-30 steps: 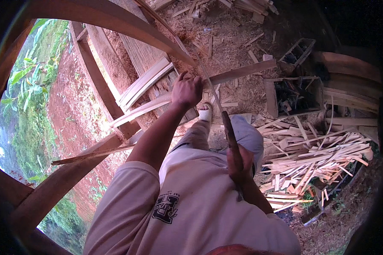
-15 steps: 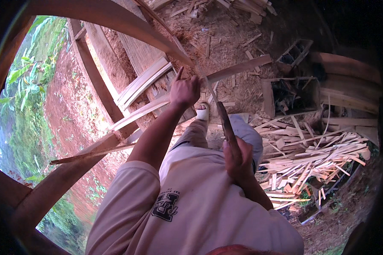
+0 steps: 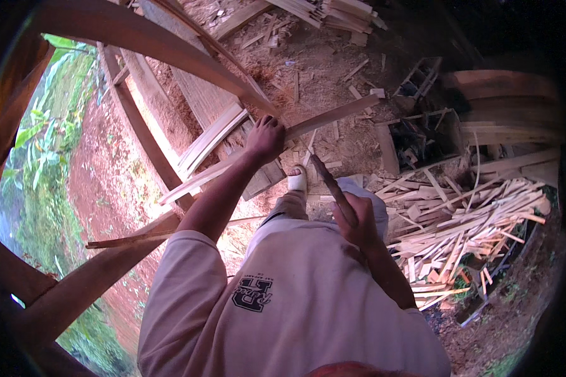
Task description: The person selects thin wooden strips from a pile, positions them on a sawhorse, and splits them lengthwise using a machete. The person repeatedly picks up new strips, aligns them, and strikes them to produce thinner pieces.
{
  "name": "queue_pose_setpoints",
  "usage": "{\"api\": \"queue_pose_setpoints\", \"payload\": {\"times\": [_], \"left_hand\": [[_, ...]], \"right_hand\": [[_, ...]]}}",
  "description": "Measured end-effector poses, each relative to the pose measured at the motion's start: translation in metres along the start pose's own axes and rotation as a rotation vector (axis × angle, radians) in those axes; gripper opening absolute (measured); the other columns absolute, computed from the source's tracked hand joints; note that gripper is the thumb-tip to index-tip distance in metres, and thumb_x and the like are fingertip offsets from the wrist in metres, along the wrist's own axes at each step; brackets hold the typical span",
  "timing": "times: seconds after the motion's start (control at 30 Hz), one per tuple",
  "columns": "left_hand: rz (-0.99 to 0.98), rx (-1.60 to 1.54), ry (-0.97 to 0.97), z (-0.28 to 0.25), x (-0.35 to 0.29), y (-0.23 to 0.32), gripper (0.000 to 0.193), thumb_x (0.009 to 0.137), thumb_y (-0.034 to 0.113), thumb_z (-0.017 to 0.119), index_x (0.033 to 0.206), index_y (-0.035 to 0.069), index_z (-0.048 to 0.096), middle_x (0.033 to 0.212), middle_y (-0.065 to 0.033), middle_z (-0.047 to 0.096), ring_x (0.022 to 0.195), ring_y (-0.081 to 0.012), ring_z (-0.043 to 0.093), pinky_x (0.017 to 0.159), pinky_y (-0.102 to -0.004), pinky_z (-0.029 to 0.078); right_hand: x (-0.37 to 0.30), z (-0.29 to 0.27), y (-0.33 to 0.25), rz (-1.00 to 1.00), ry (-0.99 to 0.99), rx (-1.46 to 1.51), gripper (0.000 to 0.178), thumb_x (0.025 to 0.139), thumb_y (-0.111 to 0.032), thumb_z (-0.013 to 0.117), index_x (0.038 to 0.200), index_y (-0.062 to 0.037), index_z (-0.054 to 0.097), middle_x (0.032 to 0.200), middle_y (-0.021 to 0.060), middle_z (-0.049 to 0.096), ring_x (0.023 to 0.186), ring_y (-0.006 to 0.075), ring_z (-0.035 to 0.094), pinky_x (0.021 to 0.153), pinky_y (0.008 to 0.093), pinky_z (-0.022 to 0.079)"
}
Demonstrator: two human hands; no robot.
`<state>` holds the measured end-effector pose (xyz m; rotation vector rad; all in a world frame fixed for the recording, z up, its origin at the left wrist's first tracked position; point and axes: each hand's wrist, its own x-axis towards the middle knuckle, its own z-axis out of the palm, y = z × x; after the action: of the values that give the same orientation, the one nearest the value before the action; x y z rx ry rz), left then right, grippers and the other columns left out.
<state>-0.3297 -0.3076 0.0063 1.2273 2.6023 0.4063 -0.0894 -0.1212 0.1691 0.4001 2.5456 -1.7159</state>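
My left hand closes over the middle of a long narrow wooden strip, which slants from lower left up to the right. In my right hand, close to my body, is a knife with a long, dark, rough wooden handle. Its thin pale blade points up and away, just right of the left hand, and appears apart from the strip. A stack of pale boards lies left of the left hand, beyond the strip.
A large heap of split wood pieces lies at the right. Behind it stands a wooden box with dark contents. Thick timber beams cross the left side, with an earth slope outside. Wood shavings and scraps cover the ground.
My left hand's stretched index finger has folded, and the hand now wraps the strip. The knife's blade has dropped lower, away from the strip. The view has shifted slightly.
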Motion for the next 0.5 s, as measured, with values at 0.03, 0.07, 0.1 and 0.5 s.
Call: {"api": "queue_pose_setpoints", "payload": {"times": [0.03, 0.07, 0.1, 0.5], "left_hand": [[0.025, 0.011, -0.067, -0.005, 0.003, 0.0, 0.021, 0.085, 0.021, 0.058, 0.096, 0.004, 0.065, 0.1, -0.0162, 0.066, 0.113, -0.0318, 0.056, 0.106, -0.0442, 0.038], [0.044, 0.024, -0.128, -0.01, 0.007, 0.0, 0.021, 0.083, 0.02, 0.059, 0.095, 0.004, 0.065, 0.1, -0.0162, 0.065, 0.113, -0.0321, 0.055, 0.105, -0.0443, 0.039], [0.059, 0.046, -0.147, -0.009, 0.007, 0.0, 0.019, 0.086, 0.02, 0.058, 0.094, 0.004, 0.065, 0.098, -0.0158, 0.066, 0.11, -0.032, 0.057, 0.103, -0.0443, 0.04], [0.032, -0.049, 0.035, 0.012, -0.013, -0.003, 0.02, 0.089, 0.025, 0.057, 0.092, 0.006, 0.064, 0.095, -0.0164, 0.067, 0.103, -0.0334, 0.06, 0.099, -0.0461, 0.041]], "right_hand": [[-0.003, 0.001, 0.0, -0.005, 0.022, 0.008, 0.017, 0.089, -0.011, 0.064, 0.081, 0.0014, 0.056, 0.064, 0.0193, 0.054, 0.057, 0.0372, 0.056, 0.053, 0.0425, 0.041], [-0.003, 0.004, 0.0, -0.015, 0.039, 0.013, 0.018, 0.089, -0.01, 0.065, 0.08, 0.001, 0.055, 0.063, 0.0175, 0.053, 0.055, 0.0335, 0.053, 0.053, 0.0414, 0.04], [-0.002, 0.006, -0.001, -0.026, 0.054, 0.019, 0.018, 0.09, -0.01, 0.065, 0.078, 0.0007, 0.055, 0.061, 0.0156, 0.051, 0.053, 0.0297, 0.051, 0.053, 0.0403, 0.039], [-0.015, 0.015, 0.005, 0.02, 0.038, -0.063, 0.017, 0.093, -0.015, 0.063, 0.091, 0.0019, 0.062, 0.071, 0.0156, 0.058, 0.064, 0.0293, 0.058, 0.059, 0.0399, 0.043]]}}
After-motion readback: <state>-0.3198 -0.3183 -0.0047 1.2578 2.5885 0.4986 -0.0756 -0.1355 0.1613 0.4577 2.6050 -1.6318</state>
